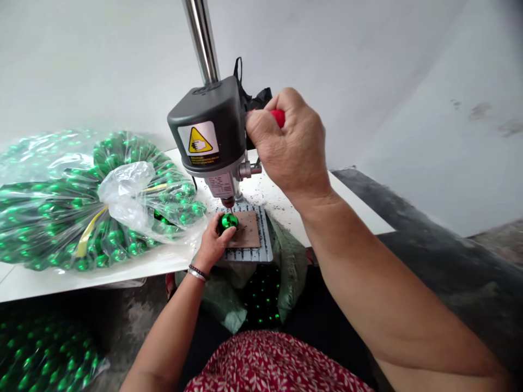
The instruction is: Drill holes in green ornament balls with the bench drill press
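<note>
Evidently the left hand point(215, 238) pinches the glossy green ball point(230, 220) between thumb and fingers — likely light, smooth, slippery and perhaps brittle, so best gripped low around its sides. The right hand point(292, 139), above and rightward, closes round the red knob point(278, 117). Beyond the left fingertips, the ball sits under the drill head point(212, 125).

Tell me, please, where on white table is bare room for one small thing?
The table's right corner, between right wrist and dark floor, looks bare. Crowded: left side, under bagged green balls; middle, with drill press, green ball and left hand. Dark chips lie nearby.
</note>
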{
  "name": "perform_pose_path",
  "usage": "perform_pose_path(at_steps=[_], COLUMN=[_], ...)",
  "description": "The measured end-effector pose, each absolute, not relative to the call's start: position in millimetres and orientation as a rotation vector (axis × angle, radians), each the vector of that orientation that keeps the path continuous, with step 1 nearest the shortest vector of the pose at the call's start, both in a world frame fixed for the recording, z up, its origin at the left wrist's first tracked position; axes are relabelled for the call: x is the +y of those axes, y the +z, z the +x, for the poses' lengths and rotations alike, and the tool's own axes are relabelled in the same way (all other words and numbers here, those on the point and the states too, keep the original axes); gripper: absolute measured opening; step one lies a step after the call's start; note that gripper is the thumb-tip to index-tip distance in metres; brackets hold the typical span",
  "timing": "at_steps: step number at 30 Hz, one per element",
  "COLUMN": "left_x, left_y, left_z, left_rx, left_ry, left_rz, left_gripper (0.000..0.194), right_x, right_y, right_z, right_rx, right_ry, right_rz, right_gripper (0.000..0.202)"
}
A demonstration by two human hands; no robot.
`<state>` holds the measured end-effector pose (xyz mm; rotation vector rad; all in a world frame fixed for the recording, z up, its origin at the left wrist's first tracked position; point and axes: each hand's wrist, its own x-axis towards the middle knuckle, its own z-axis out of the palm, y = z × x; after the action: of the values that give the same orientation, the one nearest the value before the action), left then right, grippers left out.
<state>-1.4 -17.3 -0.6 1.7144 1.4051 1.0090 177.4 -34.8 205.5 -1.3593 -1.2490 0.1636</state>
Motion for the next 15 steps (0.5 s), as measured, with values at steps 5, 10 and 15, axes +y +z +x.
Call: perform_pose_path(at_steps=[5,10,15], left_x=[-15.3,-12.8,-14.8], left_y=[4.3,8.3,3.7], left_z=[0.7,5.3,9.5], left_rx=[1.39,1.335,1.345], left_ry=[0.957,0.879,0.871], left_rz=[1.892,1.993,1.889], left_gripper=[0.054,0.057,0.059], right_x=[-32.2,-33.4,-34.2], right_y=[204.5,205.0,198.6], right_z=[177.8,177.5,179.0], right_rx=[-1.21,-1.214,-1.241], right_ry=[0.181,0.168,0.133], right_rz=[-1.341,-1.353,-1.31], right_gripper=[0.032,0.031,0.027])
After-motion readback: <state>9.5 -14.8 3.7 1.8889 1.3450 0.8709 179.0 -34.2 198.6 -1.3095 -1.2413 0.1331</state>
